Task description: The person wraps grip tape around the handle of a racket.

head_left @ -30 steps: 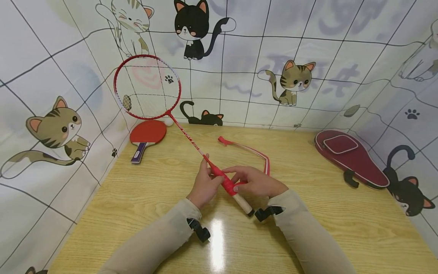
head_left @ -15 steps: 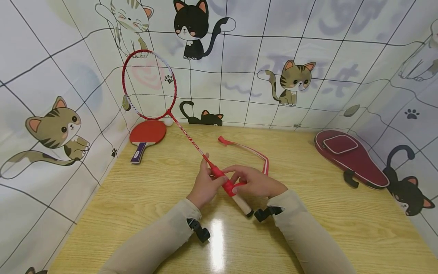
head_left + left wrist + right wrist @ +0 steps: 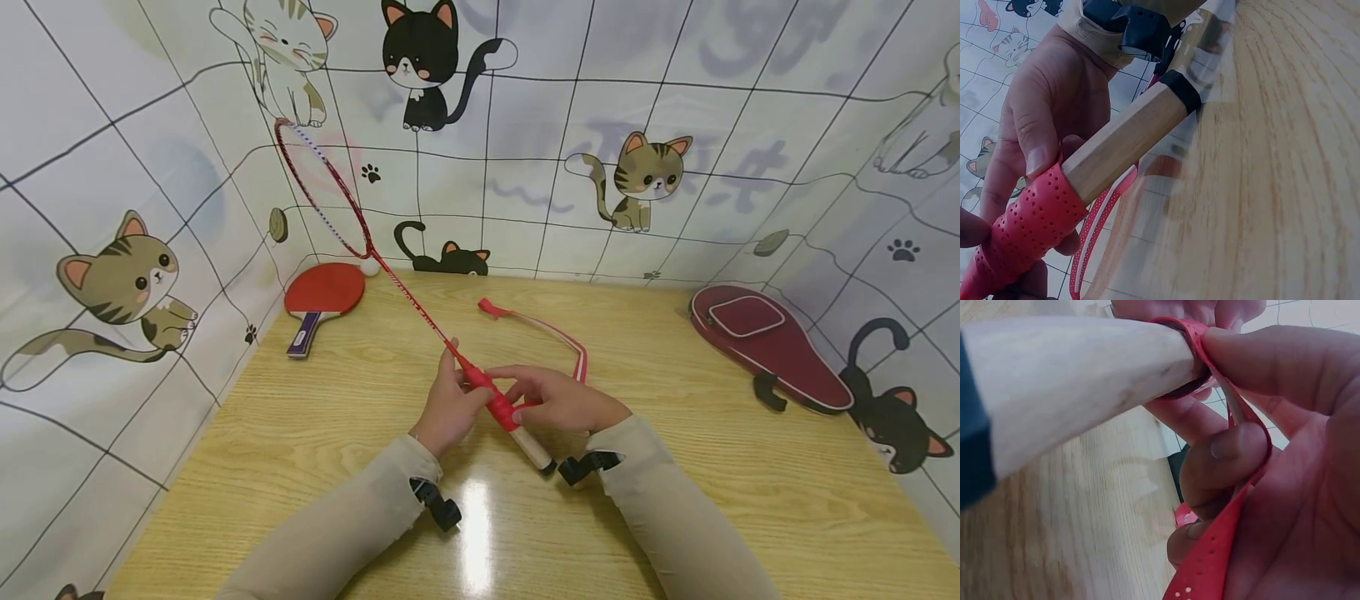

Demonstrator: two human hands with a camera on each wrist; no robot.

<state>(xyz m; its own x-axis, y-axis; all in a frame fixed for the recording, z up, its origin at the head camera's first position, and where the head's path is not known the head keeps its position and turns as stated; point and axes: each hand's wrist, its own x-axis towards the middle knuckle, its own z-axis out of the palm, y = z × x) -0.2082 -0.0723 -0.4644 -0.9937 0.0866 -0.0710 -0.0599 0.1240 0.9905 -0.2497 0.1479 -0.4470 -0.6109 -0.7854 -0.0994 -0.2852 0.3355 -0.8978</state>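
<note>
A red badminton racket (image 3: 408, 298) slants up and away from me, its head raised in front of the wall. My left hand (image 3: 448, 408) grips the upper handle, thumb on top. Perforated red grip tape (image 3: 1035, 219) is wound round the upper part, while the lower wooden handle (image 3: 1125, 140) is bare down to a black end cap (image 3: 1182, 90). My right hand (image 3: 566, 400) pinches the tape beside the handle. In the right wrist view, the loose strip (image 3: 1210, 550) runs from the handle between its fingers. The tape's tail (image 3: 555, 327) trails on the table.
A red table tennis paddle (image 3: 325, 290) lies at the back left beside a white ball (image 3: 370, 267). At the right lies a dark red racket case (image 3: 765, 342). The wooden table (image 3: 637, 350) meets walls with printed cats.
The racket has rolled about its shaft, so its head now shows nearly edge-on instead of facing me. The tape's tail has shifted slightly left; both hands keep their places.
</note>
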